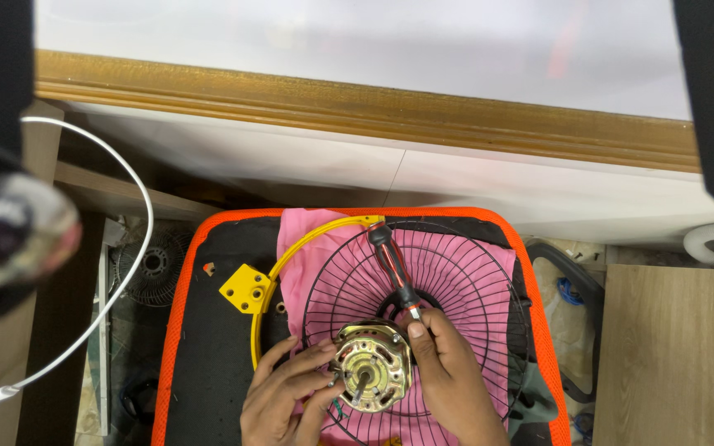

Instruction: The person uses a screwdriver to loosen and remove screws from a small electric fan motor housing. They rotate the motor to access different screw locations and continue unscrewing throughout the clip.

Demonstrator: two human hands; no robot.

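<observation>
Fan motor [371, 368] resting at the centre of a black wire guard [456, 272] on pink cloth [307, 248], steadied by the left hand [287, 396] with fingers curled against its casing, while the right hand [448, 372] grips a red-and-black screwdriver [394, 268] at the motor's upper edge.

Motor [371, 366] sits on grille [456, 264], ctr. Bracket [245, 288] at 10 o'clock. Screwdriver [392, 266] at 12; cloth [307, 239] under grille.
</observation>
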